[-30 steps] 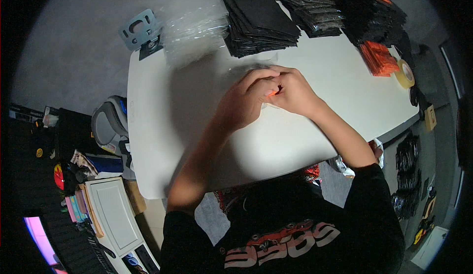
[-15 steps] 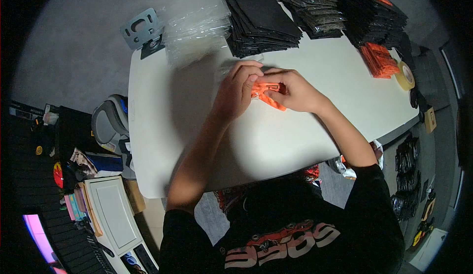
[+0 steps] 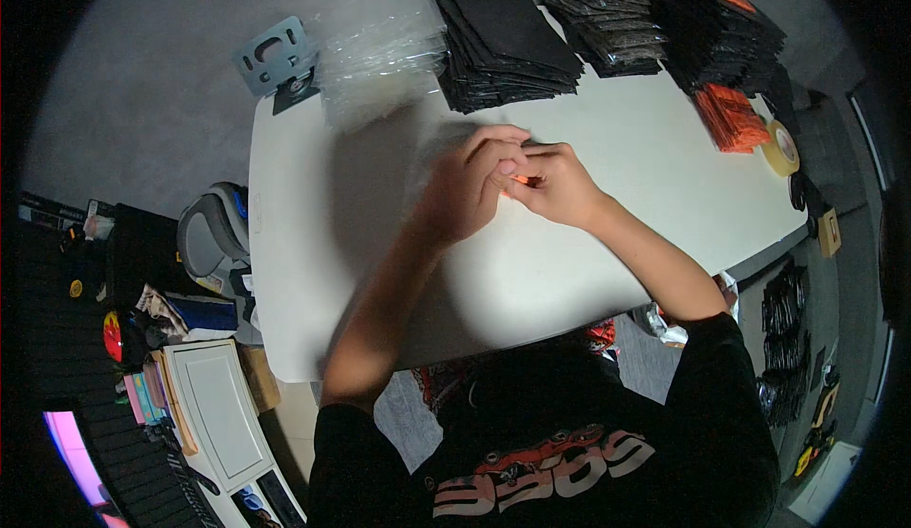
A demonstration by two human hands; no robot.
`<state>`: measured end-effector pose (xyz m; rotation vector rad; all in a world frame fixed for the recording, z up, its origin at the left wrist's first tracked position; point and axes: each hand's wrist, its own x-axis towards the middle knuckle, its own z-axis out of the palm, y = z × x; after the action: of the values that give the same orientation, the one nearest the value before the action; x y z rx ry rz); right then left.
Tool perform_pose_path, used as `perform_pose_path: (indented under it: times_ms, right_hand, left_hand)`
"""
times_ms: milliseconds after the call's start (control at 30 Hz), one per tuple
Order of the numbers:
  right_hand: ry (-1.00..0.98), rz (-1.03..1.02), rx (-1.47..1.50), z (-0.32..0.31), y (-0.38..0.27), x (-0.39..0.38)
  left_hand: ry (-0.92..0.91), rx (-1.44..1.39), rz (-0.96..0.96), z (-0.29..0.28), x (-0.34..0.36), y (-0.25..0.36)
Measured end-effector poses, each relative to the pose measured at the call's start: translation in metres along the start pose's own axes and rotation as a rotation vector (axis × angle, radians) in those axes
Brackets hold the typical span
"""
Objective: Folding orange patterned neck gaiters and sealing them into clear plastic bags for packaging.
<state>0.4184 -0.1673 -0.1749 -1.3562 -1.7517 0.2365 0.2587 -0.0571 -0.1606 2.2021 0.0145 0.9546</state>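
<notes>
Above the middle of the white table my two hands meet, fingers curled and overlapping. A small orange piece (image 3: 520,180) is pinched between them, and only a sliver of it shows. My left hand (image 3: 465,191) covers it from the left, its fingers folded over the top. From the right, my right hand (image 3: 562,185) grips the piece with thumb and fingers bent inward. Something clear, like thin plastic film (image 3: 448,133), shows faintly behind the left hand's fingers. What the orange piece is cannot be made out.
Along the far edge lie a grey metal bracket (image 3: 275,56), clear plastic bags (image 3: 380,63), a stack of black flat pieces (image 3: 508,44) and bagged dark packs (image 3: 607,20). Folded orange packs (image 3: 731,117) and a tape roll (image 3: 780,148) sit at the right. The white table (image 3: 560,281) has rounded corners.
Both hands have closed in tighter and the fingers overlap more. The orange piece, which showed with a loose strip hanging below the right hand, is now almost wholly covered.
</notes>
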Motion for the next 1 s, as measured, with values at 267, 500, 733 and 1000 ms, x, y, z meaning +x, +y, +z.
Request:
perform_pose_path:
  times_ms: [267, 500, 733, 1000]
  right_hand:
    - [0.065, 0.457, 0.364, 0.008, 0.003, 0.000]
    - [0.013, 0.269, 0.086, 0.000, -0.013, 0.008]
    - [0.069, 0.027, -0.036, -0.030, -0.012, -0.010]
    - [-0.013, 0.344, -0.260, -0.034, -0.021, -0.038]
  left_hand:
    - [-0.125, 0.027, 0.050, -0.007, 0.000, 0.007]
    - [-0.026, 0.227, -0.034, -0.018, -0.001, -0.001]
    - [-0.151, 0.097, -0.201, -0.014, -0.008, -0.012]
    - [-0.081, 0.176, -0.200, -0.010, -0.012, -0.013]
